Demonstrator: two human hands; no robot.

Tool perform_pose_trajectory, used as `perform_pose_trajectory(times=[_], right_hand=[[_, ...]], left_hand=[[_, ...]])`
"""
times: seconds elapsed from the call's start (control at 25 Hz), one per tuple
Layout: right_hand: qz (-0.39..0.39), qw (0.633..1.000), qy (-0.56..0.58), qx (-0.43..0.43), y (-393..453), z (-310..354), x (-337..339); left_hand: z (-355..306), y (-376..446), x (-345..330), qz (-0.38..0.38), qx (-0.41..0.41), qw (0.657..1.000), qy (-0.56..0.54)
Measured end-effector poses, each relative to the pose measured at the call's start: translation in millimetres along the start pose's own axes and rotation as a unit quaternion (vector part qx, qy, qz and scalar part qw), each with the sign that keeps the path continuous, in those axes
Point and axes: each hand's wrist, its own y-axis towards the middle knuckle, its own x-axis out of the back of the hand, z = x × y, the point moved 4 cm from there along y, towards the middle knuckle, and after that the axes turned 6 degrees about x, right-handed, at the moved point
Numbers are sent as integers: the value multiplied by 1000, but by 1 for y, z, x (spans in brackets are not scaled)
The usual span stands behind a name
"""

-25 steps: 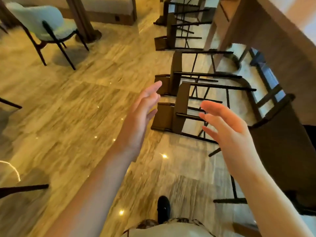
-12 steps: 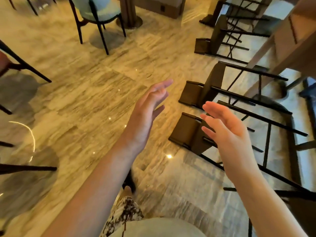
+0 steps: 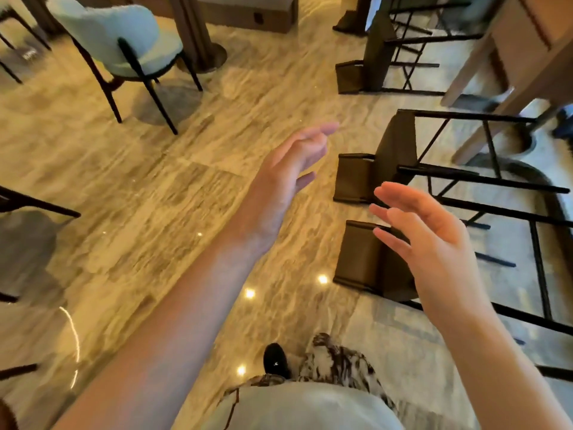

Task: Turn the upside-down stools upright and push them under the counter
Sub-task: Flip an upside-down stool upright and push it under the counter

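Note:
Several dark brown stools lie overturned on the floor along the wooden counter at the right, black legs pointing toward it. The nearest stool lies just past my right hand, which hovers open above its seat without touching. A second stool lies behind it, and a third stool farther back. My left hand is open in the air left of the second stool, holding nothing.
A pale upholstered chair stands at the back left beside a round column base. Dark chair legs jut in from the left edge. My black shoe is on the polished stone floor below.
The view has swung left and down as I step closer. The nearest stools now lie larger and lower right. Both hands stay open and raised, empty.

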Motion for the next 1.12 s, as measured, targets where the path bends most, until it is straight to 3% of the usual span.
perform_pose_trajectory(times=[0.32, 0.64, 0.84, 1.12], right_hand=[[-139, 990, 12, -26, 122, -22, 31], [-224, 974, 11, -22, 265, -24, 95], [-284, 959, 7, -12, 292, -22, 126], [-408, 912, -5, -38, 298, -33, 150]], left_hand=[[-8, 174, -36, 145, 0, 989, 38], [-24, 339, -92, 215, 23, 975, 54], [-20, 398, -133, 274, 29, 960, 41], [-10, 456, -204, 416, 65, 906, 50]])
